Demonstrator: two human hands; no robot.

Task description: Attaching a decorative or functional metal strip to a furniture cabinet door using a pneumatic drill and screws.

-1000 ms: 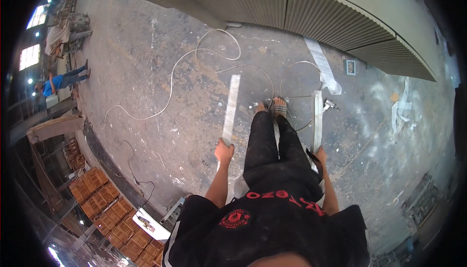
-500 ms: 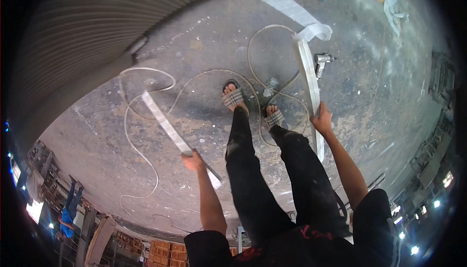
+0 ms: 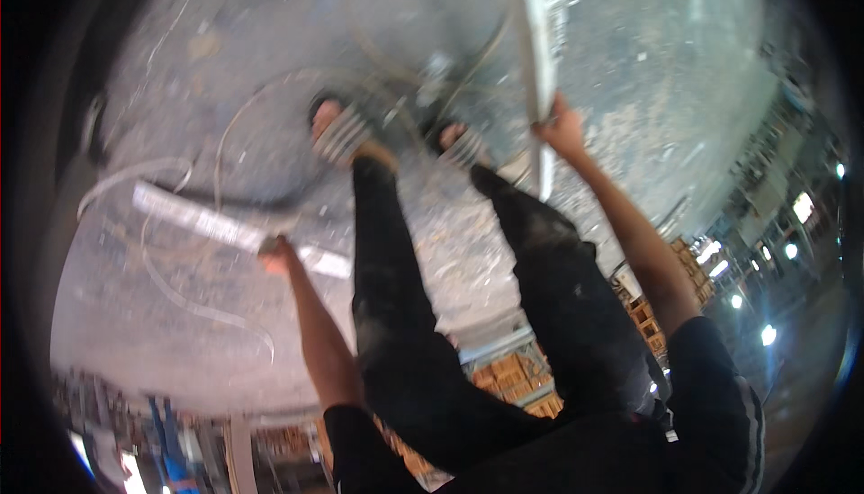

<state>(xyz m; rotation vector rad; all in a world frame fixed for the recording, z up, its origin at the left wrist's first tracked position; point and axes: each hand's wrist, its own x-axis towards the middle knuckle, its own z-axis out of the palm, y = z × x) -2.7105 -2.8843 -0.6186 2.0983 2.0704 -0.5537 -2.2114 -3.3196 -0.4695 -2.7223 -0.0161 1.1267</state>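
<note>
My left hand (image 3: 279,256) is closed around a long, flat whitish strip (image 3: 200,221), gripping it toward its near end. The strip slants over the floor, up and to the left. In my right hand (image 3: 560,130) is a second long whitish strip (image 3: 535,44), held near its lower end; its far end runs out at the top of the view. Just right of that strip lies a grey, gun-shaped air tool (image 3: 560,15) on the floor, partly hidden and blurred. What the strips are made of cannot be made out.
A thin pale hose (image 3: 236,121) loops over the worn grey floor (image 3: 432,251) around my sandalled feet. Stacked wooden pieces (image 3: 513,377) show behind my legs. A person in blue (image 3: 171,444) is at the lower left; bright lamps (image 3: 769,335) glow at right.
My view has swung, so the floor, feet and tool appear higher and further left. The left strip has turned flatter. Both hands keep their strips, and the ribbed panel has left the view.
</note>
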